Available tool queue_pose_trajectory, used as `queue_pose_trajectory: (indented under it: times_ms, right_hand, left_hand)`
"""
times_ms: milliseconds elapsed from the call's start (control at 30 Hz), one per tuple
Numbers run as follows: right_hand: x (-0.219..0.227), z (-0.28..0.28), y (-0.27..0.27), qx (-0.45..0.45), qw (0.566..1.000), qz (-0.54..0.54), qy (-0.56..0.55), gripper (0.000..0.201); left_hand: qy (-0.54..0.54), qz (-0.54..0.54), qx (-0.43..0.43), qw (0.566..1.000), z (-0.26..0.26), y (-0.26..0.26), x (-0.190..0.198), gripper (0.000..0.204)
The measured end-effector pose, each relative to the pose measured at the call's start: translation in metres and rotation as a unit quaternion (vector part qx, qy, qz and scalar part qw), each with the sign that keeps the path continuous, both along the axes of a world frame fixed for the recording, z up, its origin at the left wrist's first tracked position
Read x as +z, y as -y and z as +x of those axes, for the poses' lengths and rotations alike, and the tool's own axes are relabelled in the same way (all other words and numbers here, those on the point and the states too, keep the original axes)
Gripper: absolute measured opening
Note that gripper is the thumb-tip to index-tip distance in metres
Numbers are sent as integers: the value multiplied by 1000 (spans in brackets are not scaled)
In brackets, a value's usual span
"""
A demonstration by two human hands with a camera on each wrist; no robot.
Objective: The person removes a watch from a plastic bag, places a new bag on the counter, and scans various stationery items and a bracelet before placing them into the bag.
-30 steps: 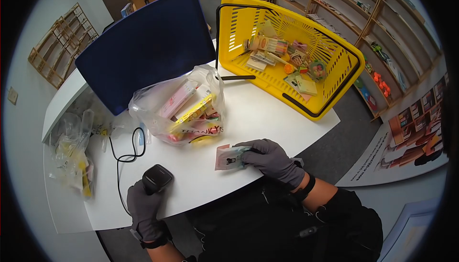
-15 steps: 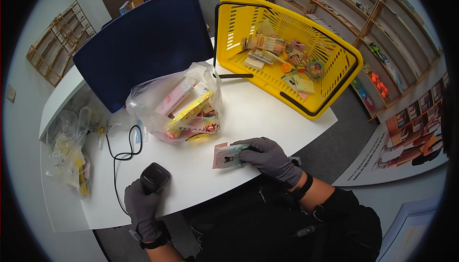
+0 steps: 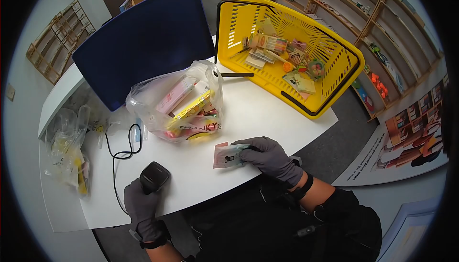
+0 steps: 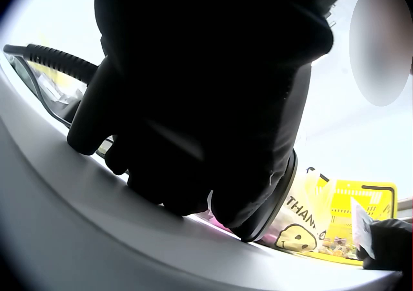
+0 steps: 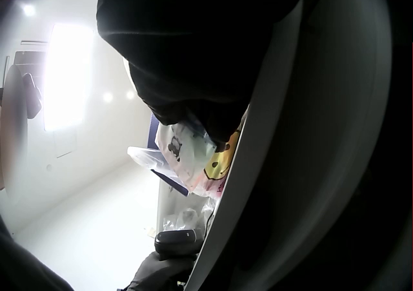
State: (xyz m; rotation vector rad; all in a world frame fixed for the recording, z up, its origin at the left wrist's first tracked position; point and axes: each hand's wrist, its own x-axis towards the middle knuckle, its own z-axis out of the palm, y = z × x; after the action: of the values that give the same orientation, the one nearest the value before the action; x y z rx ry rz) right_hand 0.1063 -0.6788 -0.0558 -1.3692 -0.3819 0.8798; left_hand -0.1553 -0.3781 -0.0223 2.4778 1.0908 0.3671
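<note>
In the head view my gloved left hand (image 3: 140, 204) grips a black handheld barcode scanner (image 3: 155, 177), its head facing up the table. Its cable loops across the tabletop. My gloved right hand (image 3: 271, 160) pinches the right end of a small flat packet (image 3: 226, 156), pink and pale green with a little black figure. The packet is close over the table's front part, also showing below my dark glove in the right wrist view (image 5: 177, 145). Beyond it stands a clear plastic bag (image 3: 167, 99) with "THANK YOU" lettering, filled with a pink box (image 3: 176, 98) and a yellow box (image 3: 193, 106).
A yellow basket (image 3: 334, 54) of small stationery items lies tipped toward me at the back right. The dark blue panel (image 3: 143, 46) stands behind the bag. Crumpled clear bags (image 3: 67, 152) lie at the left. Shelves (image 3: 334, 8) line the far wall.
The head view has shifted slightly, so the scene sits a little further left and up. Both hands keep their holds on the scanner and the packet.
</note>
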Motion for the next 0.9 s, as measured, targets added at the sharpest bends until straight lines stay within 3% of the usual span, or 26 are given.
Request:
queue_pose_trajectory:
  times_ms: [900]
  right_hand:
    - [10, -2, 0, -4, 999, -37, 12, 37]
  left_hand:
    - [0, 16, 14, 1000, 1, 1, -1, 30]
